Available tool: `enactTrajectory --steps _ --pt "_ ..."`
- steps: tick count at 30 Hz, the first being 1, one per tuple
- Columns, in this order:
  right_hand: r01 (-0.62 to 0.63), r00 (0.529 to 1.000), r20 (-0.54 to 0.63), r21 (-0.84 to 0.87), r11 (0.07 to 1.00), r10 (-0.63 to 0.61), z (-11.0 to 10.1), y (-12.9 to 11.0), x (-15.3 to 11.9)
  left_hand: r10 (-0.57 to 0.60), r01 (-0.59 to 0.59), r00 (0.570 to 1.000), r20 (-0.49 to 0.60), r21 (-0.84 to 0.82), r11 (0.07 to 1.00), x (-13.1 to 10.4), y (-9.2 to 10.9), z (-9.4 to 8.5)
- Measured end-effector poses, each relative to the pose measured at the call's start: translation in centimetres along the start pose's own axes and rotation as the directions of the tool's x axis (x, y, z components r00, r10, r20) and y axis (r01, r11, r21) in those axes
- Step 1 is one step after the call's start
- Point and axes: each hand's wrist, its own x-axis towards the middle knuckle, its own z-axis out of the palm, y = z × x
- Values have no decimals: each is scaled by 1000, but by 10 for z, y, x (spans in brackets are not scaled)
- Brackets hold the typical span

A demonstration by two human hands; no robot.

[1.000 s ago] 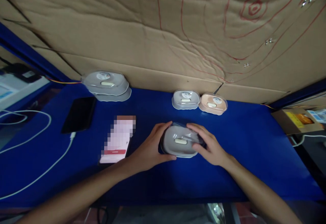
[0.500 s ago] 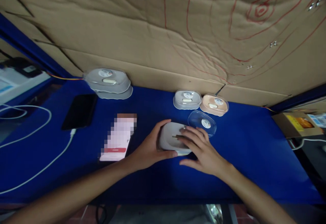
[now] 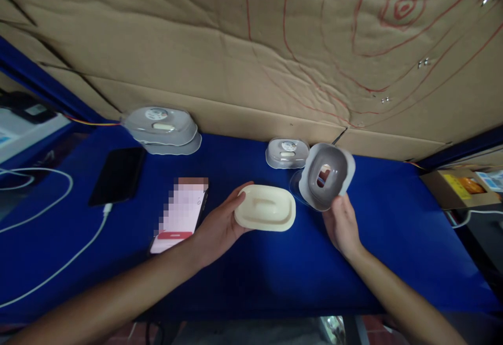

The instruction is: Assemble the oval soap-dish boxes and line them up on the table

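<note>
My left hand grips a cream oval tray by its left end, thumb on top. The tray has a recessed middle with a raised bar. In my right hand is a grey oval shell, tilted up with its hollow inside towards me and an oval hole in its base. Tray and shell are apart. Behind the shell, partly hidden, lies a clear lid. A grey lidded oval box with a round label stands just left of the shell, which hides the peach box.
Two stacked grey oval boxes stand at the back left. A black phone on a white cable and a lit phone lie on the blue tabletop. Cardboard walls the back; a carton is at right.
The grey shell has come off the cream tray. My right hand has carried it up and to the right, while my left hand keeps the tray near the same place.
</note>
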Motion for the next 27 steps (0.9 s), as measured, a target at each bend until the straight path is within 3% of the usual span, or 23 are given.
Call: enactTrajectory --steps 2,3,6,8,14,16,18,20,23,27 --pt "162 981 130 -154 975 -143 2 -5 -5 7 -6 999 33 -11 1000 -4 0 3" --pt "265 948 233 -204 942 -216 4 -8 -7 5 -5 998 63 -9 1000 -6 -1 4" --pt "520 799 482 -254 815 -360 12 -17 -13 4 -3 988 154 -6 1000 -8 -5 3" --pt "596 744 548 -284 751 -383 16 -19 -14 2 3 983 184 -23 1000 -8 -7 2" --pt "662 679 661 -362 657 -320 18 -15 -12 16 -23 977 213 31 999 -10 -10 0" --pt "668 696 623 -378 641 -358 16 -13 -14 26 -52 970 240 103 993 -13 -11 -1" --pt "626 743 553 -376 683 -376 15 -12 -16 28 -74 962 273 163 984 -15 -11 -3" --pt "538 791 516 -335 773 -327 14 -12 -16 27 -99 954 300 227 969 -15 -11 -4" --pt "418 818 530 -279 865 -224 10 -14 -9 105 -214 951 291 374 903 -11 -13 -5" --pt "414 880 400 -384 825 -256 -27 -11 19 233 -334 939 254 502 798 -6 -15 -6"
